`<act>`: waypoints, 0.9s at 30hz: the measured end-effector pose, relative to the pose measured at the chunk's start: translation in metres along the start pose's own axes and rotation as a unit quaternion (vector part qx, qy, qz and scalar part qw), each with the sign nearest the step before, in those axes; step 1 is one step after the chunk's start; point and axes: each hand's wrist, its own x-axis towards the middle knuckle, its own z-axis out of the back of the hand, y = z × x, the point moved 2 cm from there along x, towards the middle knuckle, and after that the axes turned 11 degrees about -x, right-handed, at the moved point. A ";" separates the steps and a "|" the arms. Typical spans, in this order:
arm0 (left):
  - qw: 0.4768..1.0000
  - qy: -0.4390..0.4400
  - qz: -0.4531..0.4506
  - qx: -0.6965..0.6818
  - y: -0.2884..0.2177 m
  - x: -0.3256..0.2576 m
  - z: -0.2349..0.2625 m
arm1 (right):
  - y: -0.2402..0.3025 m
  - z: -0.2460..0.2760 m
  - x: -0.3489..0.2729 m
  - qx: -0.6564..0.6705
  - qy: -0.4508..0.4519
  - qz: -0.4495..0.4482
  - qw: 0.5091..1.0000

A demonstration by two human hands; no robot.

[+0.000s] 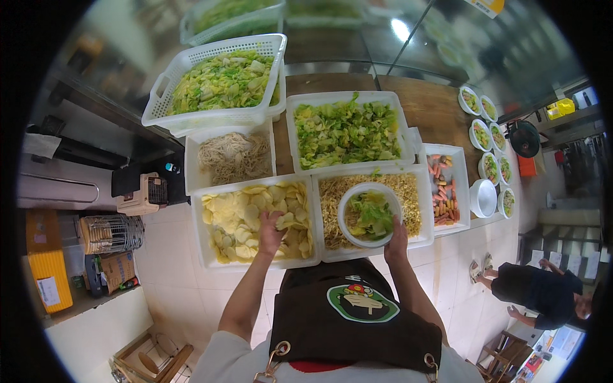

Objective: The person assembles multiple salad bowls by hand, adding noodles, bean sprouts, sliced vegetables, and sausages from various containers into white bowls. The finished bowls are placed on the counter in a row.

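Note:
My right hand grips the near rim of a white bowl filled with chopped green leaves, held over a white tub of bean sprouts. My left hand reaches into the white tub of pale potato slices, fingers closed on a few slices. Both forearms come up from the lower edge, past my dark apron.
Behind stand tubs of green leaves, noodles and sausage pieces, and a slotted basket of cabbage. Several filled small bowls line the right counter. A person crouches at lower right. Boxes and a wire basket sit left.

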 end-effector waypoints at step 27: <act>0.956 0.089 0.107 -0.259 -0.159 0.072 0.039 | 0.002 -0.071 -0.006 0.017 0.129 0.003 0.991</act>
